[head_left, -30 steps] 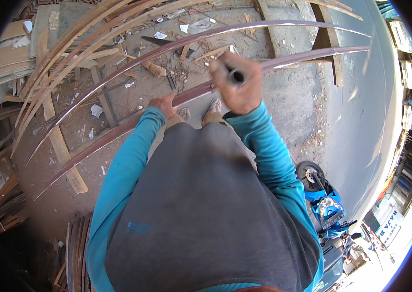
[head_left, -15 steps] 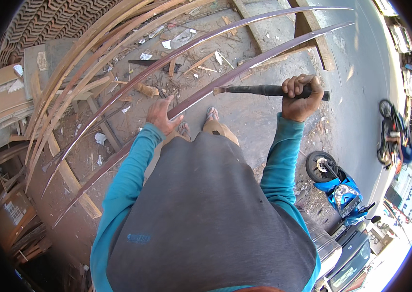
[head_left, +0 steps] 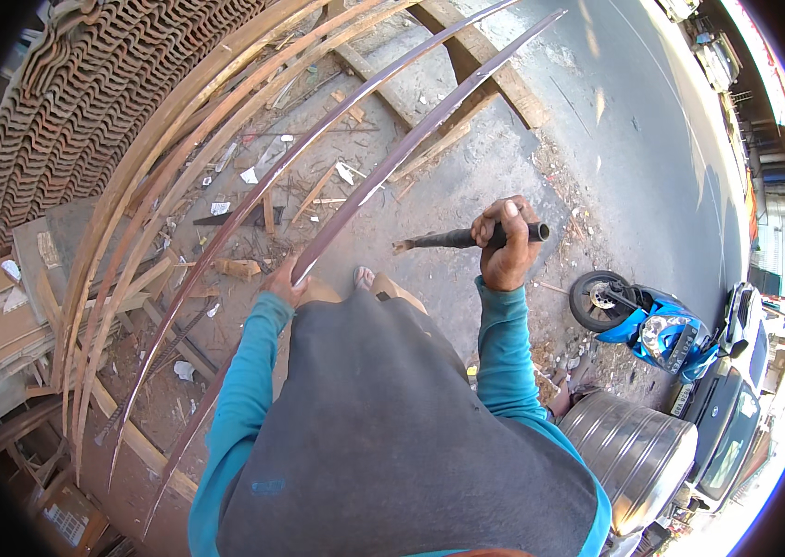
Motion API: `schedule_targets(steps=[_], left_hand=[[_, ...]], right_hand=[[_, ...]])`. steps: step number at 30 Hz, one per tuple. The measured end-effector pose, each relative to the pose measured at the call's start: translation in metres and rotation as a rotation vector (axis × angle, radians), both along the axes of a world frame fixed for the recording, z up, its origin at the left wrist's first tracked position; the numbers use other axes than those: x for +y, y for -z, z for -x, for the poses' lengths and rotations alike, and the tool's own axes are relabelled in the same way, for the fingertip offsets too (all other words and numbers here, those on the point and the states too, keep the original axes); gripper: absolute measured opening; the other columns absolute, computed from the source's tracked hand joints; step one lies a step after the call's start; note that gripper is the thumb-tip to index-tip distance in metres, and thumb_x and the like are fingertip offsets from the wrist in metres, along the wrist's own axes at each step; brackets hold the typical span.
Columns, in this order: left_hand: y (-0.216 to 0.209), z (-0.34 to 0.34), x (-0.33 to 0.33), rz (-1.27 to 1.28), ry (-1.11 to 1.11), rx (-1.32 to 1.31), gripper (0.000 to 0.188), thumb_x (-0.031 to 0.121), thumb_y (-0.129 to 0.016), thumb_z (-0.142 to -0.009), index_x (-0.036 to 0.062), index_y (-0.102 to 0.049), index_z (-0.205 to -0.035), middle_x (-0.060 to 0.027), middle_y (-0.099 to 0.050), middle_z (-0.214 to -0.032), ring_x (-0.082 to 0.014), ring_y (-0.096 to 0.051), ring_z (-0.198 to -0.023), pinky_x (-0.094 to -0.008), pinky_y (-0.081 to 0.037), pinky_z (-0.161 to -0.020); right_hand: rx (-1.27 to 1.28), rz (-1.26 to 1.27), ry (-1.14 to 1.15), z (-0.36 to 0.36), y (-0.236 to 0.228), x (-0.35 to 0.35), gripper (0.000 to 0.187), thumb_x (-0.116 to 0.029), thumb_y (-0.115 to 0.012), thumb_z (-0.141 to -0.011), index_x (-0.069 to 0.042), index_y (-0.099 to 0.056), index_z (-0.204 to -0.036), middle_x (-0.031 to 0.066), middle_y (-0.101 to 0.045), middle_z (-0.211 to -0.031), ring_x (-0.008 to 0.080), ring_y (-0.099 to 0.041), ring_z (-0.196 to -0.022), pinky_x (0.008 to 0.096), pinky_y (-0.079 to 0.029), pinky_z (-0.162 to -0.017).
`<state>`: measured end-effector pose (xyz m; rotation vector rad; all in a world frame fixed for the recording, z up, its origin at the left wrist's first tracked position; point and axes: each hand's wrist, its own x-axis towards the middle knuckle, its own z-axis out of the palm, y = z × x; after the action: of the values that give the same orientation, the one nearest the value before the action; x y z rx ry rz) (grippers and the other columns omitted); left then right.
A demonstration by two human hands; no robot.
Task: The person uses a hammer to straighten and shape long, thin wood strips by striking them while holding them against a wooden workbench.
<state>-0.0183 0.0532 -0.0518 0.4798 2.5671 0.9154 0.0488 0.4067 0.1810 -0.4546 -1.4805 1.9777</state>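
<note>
A long, thin, dark purplish-brown strip of curved wood [head_left: 383,172] arcs from the lower left up to the top right, across the concrete ground [head_left: 504,158] in front of me. My left hand [head_left: 289,281] rests on this strip about midway along it, fingers closed around its edge, though the grip is small in view and I cannot be sure how tight it is. My right hand [head_left: 507,243] is raised to the right of the strip, well apart from it, clamped in a fist around a dark, rod-like metal tool [head_left: 467,239] that lies level, its rough pointed end aimed left toward the strip. A second curved dark strip [head_left: 253,209] runs just beside the first, to its left. Further left lie several pale bent wooden slats [head_left: 133,204], and beyond them a stack of ribbed brown roof tiles [head_left: 68,121]. Wood scraps [head_left: 239,267] and paper bits litter the ground. To my right stand a blue scooter [head_left: 648,325] and a shiny ridged metal drum [head_left: 634,455].
</note>
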Motion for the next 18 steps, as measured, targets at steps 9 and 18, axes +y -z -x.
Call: schedule_targets(steps=[9,18], left_hand=[[-0.032,-0.03,-0.102,0.2,-0.135,-0.253,0.057,0.036,-0.076,-0.079,0.0024,-0.06,-0.122,-0.0213,-0.069,-0.104,-0.0386,-0.066,-0.098,-0.0443,-0.052,-0.083],[-0.045,-0.024,-0.096,0.302,-0.094,-0.211,0.051,0.046,-0.077,-0.075,0.0101,-0.068,-0.11,-0.0183,-0.067,-0.094,-0.037,-0.063,-0.089,-0.047,-0.05,-0.078]], right_hand=[[-0.082,-0.066,0.18,0.033,-0.003,0.038,0.026,-0.021,-0.056,-0.091,0.001,-0.055,-0.076,0.0057,-0.048,-0.057,0.0146,-0.046,-0.048,0.0295,-0.041,-0.05],[-0.035,-0.126,0.135,0.095,-0.01,0.029,0.029,-0.021,-0.054,-0.094,-0.001,-0.051,-0.073,0.0048,-0.044,-0.059,0.014,-0.044,-0.05,0.0298,-0.041,-0.05]])
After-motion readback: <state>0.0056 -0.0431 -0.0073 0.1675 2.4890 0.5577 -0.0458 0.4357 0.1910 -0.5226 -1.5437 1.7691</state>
